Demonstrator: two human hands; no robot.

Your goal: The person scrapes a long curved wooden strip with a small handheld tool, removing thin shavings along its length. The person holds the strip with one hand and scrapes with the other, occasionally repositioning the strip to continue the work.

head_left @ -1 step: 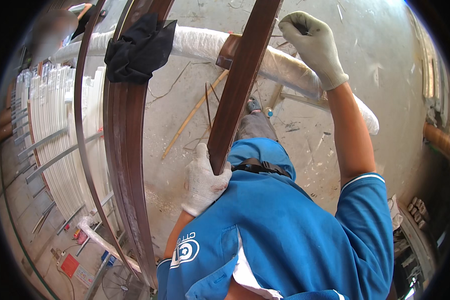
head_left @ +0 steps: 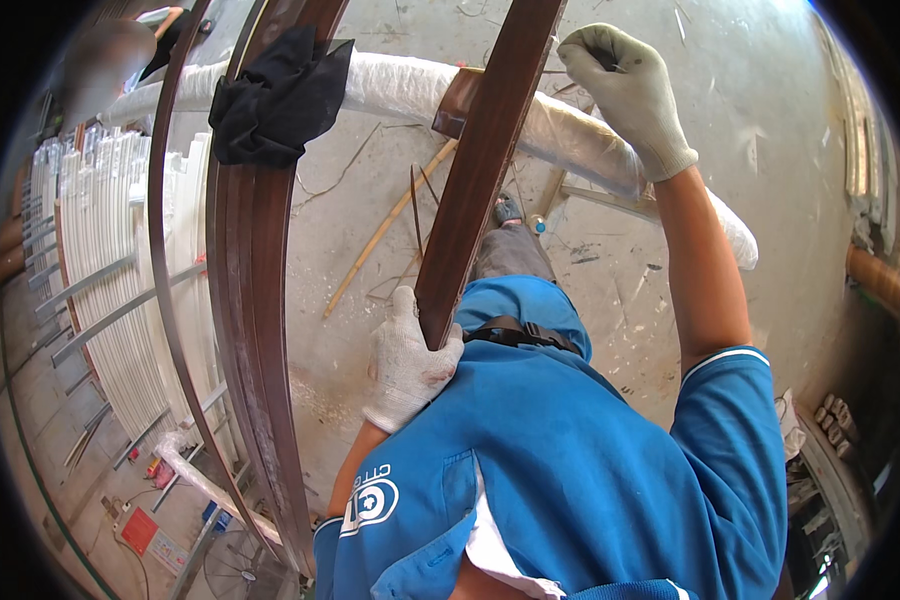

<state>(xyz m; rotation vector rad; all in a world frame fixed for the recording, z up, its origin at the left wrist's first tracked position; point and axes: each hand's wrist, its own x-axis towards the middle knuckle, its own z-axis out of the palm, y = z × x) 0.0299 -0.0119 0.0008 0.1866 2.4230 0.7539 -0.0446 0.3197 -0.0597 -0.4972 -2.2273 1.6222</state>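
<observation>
A long dark brown board (head_left: 482, 160), with wood-like grain, slants from the top of the view down to my waist. My left hand (head_left: 408, 360), in a pale knit glove, is closed around its near end. My right hand (head_left: 630, 95), gloved the same way, is raised to the right of the board's far part and apart from it. Its fingers are curled into a fist, and whatever may be inside is hidden. Beyond the board's middle lies a plastic-wrapped long bundle (head_left: 395, 88) with a brown patch (head_left: 457, 103) beside the board.
More dark brown profiles (head_left: 255, 300) stretch along my left, with a black cloth (head_left: 278, 100) draped over them. White strips (head_left: 110, 270) rest on a metal rack further left. A bamboo pole (head_left: 390, 230) lies on the floor. Another person (head_left: 160, 30) is at the far left.
</observation>
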